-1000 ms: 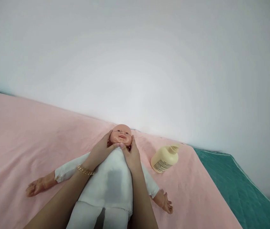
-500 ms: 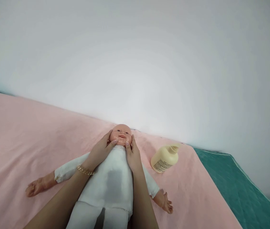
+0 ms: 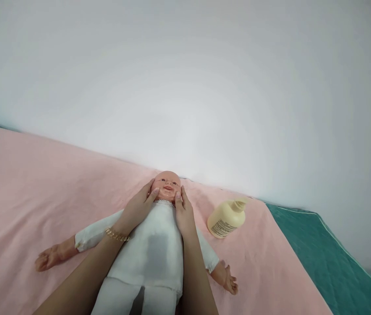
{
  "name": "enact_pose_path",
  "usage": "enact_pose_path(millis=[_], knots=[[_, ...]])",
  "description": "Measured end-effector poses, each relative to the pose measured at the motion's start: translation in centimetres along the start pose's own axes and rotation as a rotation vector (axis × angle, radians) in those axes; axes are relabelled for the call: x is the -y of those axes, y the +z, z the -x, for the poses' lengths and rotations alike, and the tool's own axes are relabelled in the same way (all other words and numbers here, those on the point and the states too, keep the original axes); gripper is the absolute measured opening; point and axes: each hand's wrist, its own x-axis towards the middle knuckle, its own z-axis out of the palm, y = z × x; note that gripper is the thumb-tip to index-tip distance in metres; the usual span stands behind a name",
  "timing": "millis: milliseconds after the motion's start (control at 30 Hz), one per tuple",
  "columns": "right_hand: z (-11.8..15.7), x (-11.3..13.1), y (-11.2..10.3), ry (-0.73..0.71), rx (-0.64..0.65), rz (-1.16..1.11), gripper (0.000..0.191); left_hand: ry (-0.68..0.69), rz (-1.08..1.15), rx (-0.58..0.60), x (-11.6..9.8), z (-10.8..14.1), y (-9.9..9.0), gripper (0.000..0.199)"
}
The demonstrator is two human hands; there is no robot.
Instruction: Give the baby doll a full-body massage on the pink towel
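A baby doll (image 3: 149, 262) with a white cloth body and a hard plastic head lies on its back. My left hand (image 3: 138, 209) cups the left side of its head, the thumb on the cheek. Against the other side of the head rests my right hand (image 3: 184, 215), its thumb by the jaw. Both hands hold the head between them, and the fingers behind it are partly hidden. The doll's arms spread out to either side, beyond my forearms. A gold-coloured bracelet (image 3: 117, 235) circles my left wrist.
A pale yellow pump bottle (image 3: 226, 218) with printed text stands right of the doll. Under them lies a pink sheet (image 3: 47, 183), with a green mat (image 3: 330, 249) showing at the right. A white wall (image 3: 185, 87) rises directly behind.
Both thumbs have slid outward and slightly up, from near the chin toward the cheeks. The doll and the bottle stay in place.
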Motion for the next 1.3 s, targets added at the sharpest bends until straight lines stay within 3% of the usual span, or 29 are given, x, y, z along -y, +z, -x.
enact_pose_path(millis=[267, 567, 1100, 1300], knots=[[0.4, 0.2, 0.1, -0.005, 0.027, -0.032, 0.088, -0.020, 0.094, 0.004, -0.2, 0.1, 0.1, 0.077], [0.3, 0.0, 0.1, -0.025, 0.018, 0.018, 0.078, -0.008, 0.075, 0.013, -0.8, 0.3, -0.1, 0.071], [0.0, -0.2, 0.0, -0.055, -0.007, 0.019, 0.074, 0.048, -0.076, -0.005, 1.4, -0.5, 0.4, 0.067], [0.2, 0.1, 0.0, -0.028, -0.010, 0.013, 0.074, 0.033, -0.054, -0.016, 0.9, -0.3, 0.2, 0.066]])
